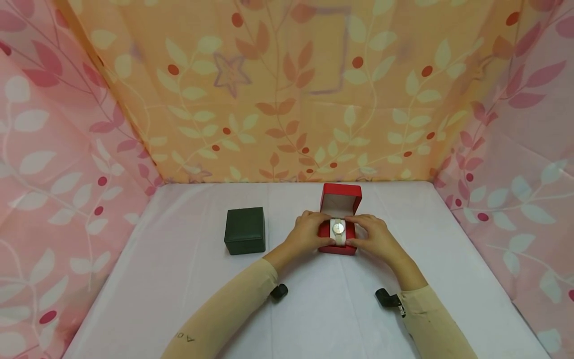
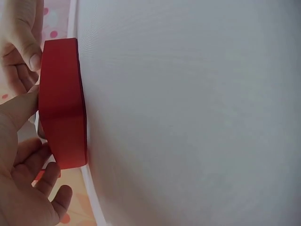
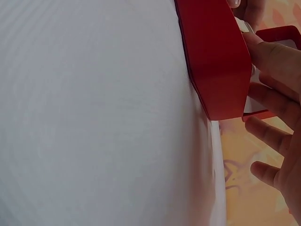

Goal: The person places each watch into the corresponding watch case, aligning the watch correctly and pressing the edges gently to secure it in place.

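Note:
A red watch box point(image 1: 337, 252) stands on the white cloth with its lid point(image 1: 342, 190) raised at the back. Inside it sits a wristwatch point(image 1: 338, 229) with a pale dial and light strap, wrapped around a white cushion. My left hand point(image 1: 309, 232) pinches the watch and cushion from the left, thumb in front and forefinger behind. From the other side my right hand point(image 1: 373, 237) does likewise. Both wrist views show the box's red outer wall point(image 2: 61, 103), which hides most of the fingertips; the right hand's outer fingers point(image 3: 270, 134) spread beside the box.
To the left of the red box, a dark green box point(image 1: 245, 232) stands closed on the table point(image 1: 188, 299). Patterned cloth walls point(image 1: 278, 99) enclose the back and both sides. A black wrist camera point(image 1: 279, 292) hangs at the left sleeve, another point(image 1: 387, 299) at the right.

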A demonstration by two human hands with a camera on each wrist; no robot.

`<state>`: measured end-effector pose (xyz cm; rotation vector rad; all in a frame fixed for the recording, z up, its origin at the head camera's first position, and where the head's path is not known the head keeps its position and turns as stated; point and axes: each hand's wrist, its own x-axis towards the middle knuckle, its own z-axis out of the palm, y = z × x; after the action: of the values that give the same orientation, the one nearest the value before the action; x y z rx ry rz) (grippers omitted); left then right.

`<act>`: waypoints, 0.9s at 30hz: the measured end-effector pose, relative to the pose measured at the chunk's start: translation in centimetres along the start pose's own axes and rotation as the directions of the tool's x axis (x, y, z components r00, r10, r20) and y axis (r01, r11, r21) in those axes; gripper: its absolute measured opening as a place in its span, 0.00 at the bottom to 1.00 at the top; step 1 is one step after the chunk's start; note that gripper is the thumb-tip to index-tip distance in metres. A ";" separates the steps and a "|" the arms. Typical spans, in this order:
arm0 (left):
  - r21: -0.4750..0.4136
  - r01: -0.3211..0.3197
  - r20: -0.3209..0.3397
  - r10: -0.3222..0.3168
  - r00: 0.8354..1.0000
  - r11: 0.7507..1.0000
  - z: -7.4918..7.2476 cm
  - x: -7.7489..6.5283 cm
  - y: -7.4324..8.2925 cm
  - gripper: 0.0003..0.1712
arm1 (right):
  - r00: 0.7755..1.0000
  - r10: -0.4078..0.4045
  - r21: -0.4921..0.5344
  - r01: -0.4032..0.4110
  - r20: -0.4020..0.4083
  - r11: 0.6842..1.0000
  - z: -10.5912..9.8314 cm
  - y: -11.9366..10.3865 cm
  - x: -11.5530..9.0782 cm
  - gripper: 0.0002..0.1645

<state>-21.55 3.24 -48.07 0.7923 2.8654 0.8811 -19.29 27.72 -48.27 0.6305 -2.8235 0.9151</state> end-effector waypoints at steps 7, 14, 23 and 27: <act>-0.034 0.005 -0.005 -0.005 1.000 0.999 -0.3 -0.2 -0.4 0.37 | 1.000 0.014 0.004 -0.014 0.013 1.000 -0.6 -0.3 -0.2 0.39; -0.105 0.019 -0.027 -0.022 0.999 0.994 -1.5 -0.6 -0.7 0.37 | 1.000 0.017 -0.021 -0.017 0.004 1.000 -1.2 -0.2 -0.4 0.39; -0.111 0.020 -0.055 -0.026 0.998 0.994 -3.2 -1.1 -0.9 0.37 | 0.998 -0.012 0.011 0.013 -0.057 1.000 -3.2 -0.7 -0.7 0.37; -0.098 0.006 -0.086 -0.014 0.996 0.995 -4.1 -1.1 -0.8 0.37 | 0.996 -0.006 -0.005 0.006 -0.087 1.000 -4.1 -0.6 -0.7 0.35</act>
<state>-21.69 0.08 -45.18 0.7471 2.8700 1.0711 -18.51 29.87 -44.77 0.5833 -2.7455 0.9108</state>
